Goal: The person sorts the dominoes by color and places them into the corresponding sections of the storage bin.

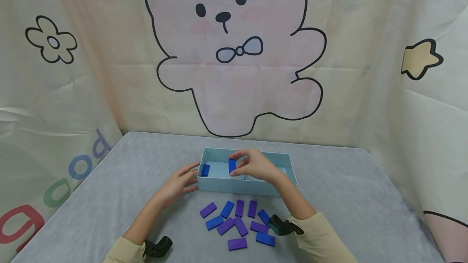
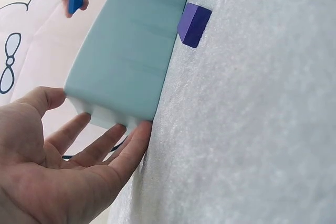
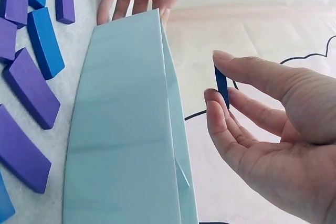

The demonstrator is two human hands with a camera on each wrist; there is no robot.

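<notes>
Beige sleeves [image 1: 325,238] lie nearest us, each with a dark wrist camera [image 1: 158,247] at the cuff. Beyond them, loose purple blocks [image 1: 237,243] and blue blocks [image 1: 214,223] lie on the tabletop [image 1: 336,198] before a pale blue box [image 1: 234,187]. Our right hand [image 1: 257,166] pinches one blue block [image 1: 232,165] between thumb and fingertips above the box; our left hand [image 1: 180,184], fingers spread, touches its left end. To lower the block well, we would bring it inside the walls before loosening the pinch, using the left hand to steady the box. Only the head view shows another blue block [image 1: 206,170] inside, near the left end; the wrist views give mostly outer walls, but show the pinched block clear above the rim, which the head view cannot settle.
</notes>
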